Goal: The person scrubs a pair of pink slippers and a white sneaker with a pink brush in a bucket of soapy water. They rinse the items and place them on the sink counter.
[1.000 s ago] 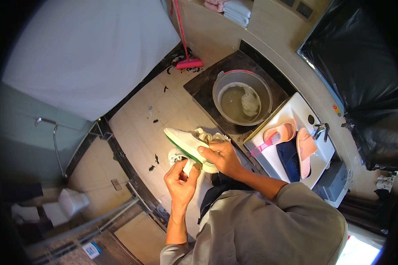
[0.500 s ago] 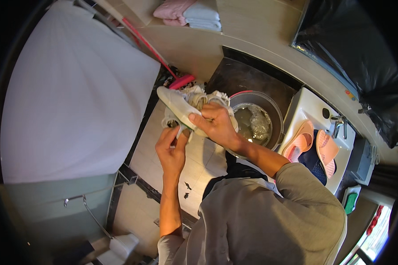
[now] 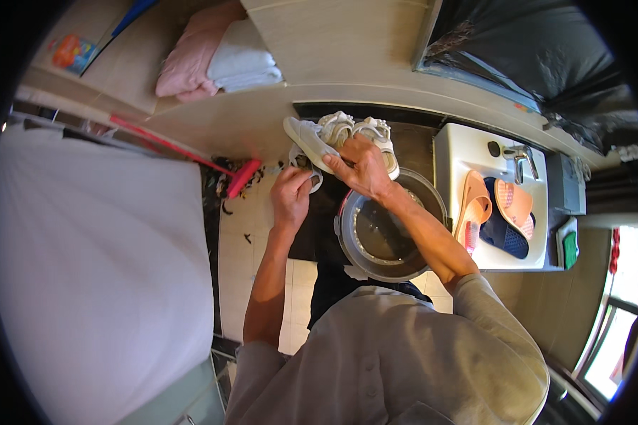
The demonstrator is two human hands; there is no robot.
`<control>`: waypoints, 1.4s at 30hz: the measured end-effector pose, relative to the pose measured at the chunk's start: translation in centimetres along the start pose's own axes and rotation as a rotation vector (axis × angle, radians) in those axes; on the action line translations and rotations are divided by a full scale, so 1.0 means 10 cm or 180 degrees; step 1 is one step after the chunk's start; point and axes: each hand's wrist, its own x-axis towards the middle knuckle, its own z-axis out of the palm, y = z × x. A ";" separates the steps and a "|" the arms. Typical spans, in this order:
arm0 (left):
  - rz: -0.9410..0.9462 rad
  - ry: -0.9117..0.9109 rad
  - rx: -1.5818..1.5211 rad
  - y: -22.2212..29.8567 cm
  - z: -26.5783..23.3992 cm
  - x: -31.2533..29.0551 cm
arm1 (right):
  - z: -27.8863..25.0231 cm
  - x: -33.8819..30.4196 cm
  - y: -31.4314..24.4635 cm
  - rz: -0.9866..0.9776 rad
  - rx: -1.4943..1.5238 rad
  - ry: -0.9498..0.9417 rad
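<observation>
My right hand point(image 3: 365, 166) is closed around a white shoe point(image 3: 306, 136), its thumb along the sole's side and the toe pointing up and left. Pressed close behind it are more white shoes point(image 3: 377, 131) with frilly, ruffled tops; whether my hidden fingers also hold these, I cannot tell. At lower left, my left hand point(image 3: 290, 197) pinches a pale, strap-like shoe part point(image 3: 315, 180) between thumb and fingers. Below the right wrist stands a grey bucket point(image 3: 342, 230) of murky water, partly covered by my right forearm.
A white sink point(image 3: 450, 145) with a metal faucet point(image 3: 523, 161) stands at right, holding orange slippers point(image 3: 514, 202), dark blue slippers point(image 3: 503, 237) and a pink brush point(image 3: 471, 237). At far left are a red-handled squeegee point(image 3: 242, 178), a white curtain point(image 3: 99, 269) and folded towels point(image 3: 241, 60).
My view has turned and shifted. Both hands have moved, with the white shoes, toward the dark ledge behind the bucket, keeping their grips.
</observation>
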 end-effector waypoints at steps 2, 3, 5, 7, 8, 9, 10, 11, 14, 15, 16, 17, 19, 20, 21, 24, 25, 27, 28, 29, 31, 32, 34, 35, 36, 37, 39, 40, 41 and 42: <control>0.0111 -0.0107 -0.0105 -0.19 0.14 0.15 | 0.07 0.05 0.12 0.0091 -0.0253 -0.0083; 0.0144 -0.0140 -0.0159 -0.31 0.21 0.19 | 0.11 0.05 0.20 0.0185 -0.0383 -0.0207; 0.0021 -0.0590 -0.0053 -0.68 0.39 0.17 | 0.24 0.02 0.38 0.0289 -0.0851 -0.0259; -0.0168 -0.0952 -0.0042 -0.97 0.59 0.04 | 0.42 -0.10 0.56 0.0348 -0.1503 -0.0145; -0.0372 -0.1325 0.0023 -1.10 0.65 -0.03 | 0.48 -0.15 0.63 0.0861 -0.1859 -0.0548; -0.0443 -0.1444 -0.0025 -1.15 0.66 -0.09 | 0.52 -0.17 0.65 0.0796 -0.2017 -0.0590; -0.0514 -0.1559 -0.0071 -1.19 0.64 -0.18 | 0.55 -0.20 0.66 0.0725 -0.2172 -0.0636; -0.0583 -0.1673 -0.0116 -1.23 0.64 -0.25 | 0.58 -0.24 0.66 0.0650 -0.2326 -0.0685; -0.1677 -0.2011 -0.1211 -1.55 0.65 -0.45 | 0.61 -0.20 0.46 0.1333 -0.1594 -0.0764; -0.2004 -0.2087 -0.1521 -1.61 0.65 -0.48 | 0.59 -0.15 0.37 0.1557 -0.1349 -0.0761; -0.2365 -0.1994 -0.1908 -1.45 0.56 -0.39 | 0.54 -0.13 0.22 0.1268 -0.1361 -0.0487; -0.2732 -0.1893 -0.2287 -1.29 0.46 -0.31 | 0.51 -0.13 0.06 0.1222 -0.1276 -0.0375; -0.3141 -0.1739 -0.3221 -1.08 0.31 -0.23 | 0.45 -0.15 -0.32 0.1102 -0.1122 -0.0125; -0.3188 -0.1683 -0.3791 -1.05 0.28 -0.25 | 0.44 -0.20 -0.49 0.0924 -0.1198 -0.0103; -0.3228 -0.1617 -0.4365 -0.98 0.24 -0.26 | 0.45 -0.29 -0.61 0.0820 -0.1156 -0.0043; -0.3104 -0.1597 -0.4956 -0.69 0.22 -0.31 | 0.55 -0.54 -0.91 0.0796 -0.1284 -0.0130; -0.3043 -0.1530 -0.5126 -0.58 0.22 -0.35 | 0.60 -0.61 -1.00 0.0826 -0.1333 -0.0127; -0.2350 -0.1649 -0.4157 -0.43 0.06 -0.38 | 0.61 -0.73 -1.11 0.1040 -0.0788 -0.0379; -0.2913 -0.1632 -0.4545 -0.49 0.04 -0.39 | 0.57 -0.75 -1.18 0.1166 -0.0610 -0.0522; -0.3498 -0.1604 -0.4909 -0.55 0.05 -0.39 | 0.50 -0.77 -1.24 0.1292 -0.0428 -0.0662; -0.3180 -0.1428 -0.4365 -0.48 0.06 -0.36 | 0.35 -0.87 -1.23 0.1133 -0.0435 -0.0325; -0.3136 -0.1755 -0.4276 -0.44 0.00 -0.37 | 0.18 -0.94 -1.23 0.1191 -0.0440 -0.0194; -0.3043 -0.2011 -0.3802 -0.44 -0.03 -0.41 | -0.16 -1.07 -1.17 0.1208 -0.0662 0.0187; -0.2984 -0.2066 -0.3702 -0.39 -0.02 -0.44 | -0.37 -1.13 -1.15 0.1355 -0.0770 0.0341; -0.2897 -0.2114 -0.3722 -0.31 -0.01 -0.47 | -0.56 -1.27 -1.07 0.1606 -0.0968 0.0538; -0.2966 -0.2107 -0.3785 -0.24 0.01 -0.50 | -0.73 -1.49 -0.92 0.1807 -0.1102 0.0735; -0.3129 -0.2053 -0.3882 -0.14 0.00 -0.56 | -1.04 -1.76 -0.80 0.2441 -0.1275 0.1162; -0.3221 -0.2040 -0.3783 -0.06 0.01 -0.60 | -1.19 -1.96 -0.75 0.2682 -0.1597 0.1209; -0.3218 -0.2063 -0.3795 -0.02 0.02 -0.64 | -1.30 -2.12 -0.71 0.3092 -0.1828 0.1203; -0.3231 -0.2085 -0.3811 0.01 0.04 -0.68 | -1.40 -2.36 -0.62 0.3257 -0.2213 0.0913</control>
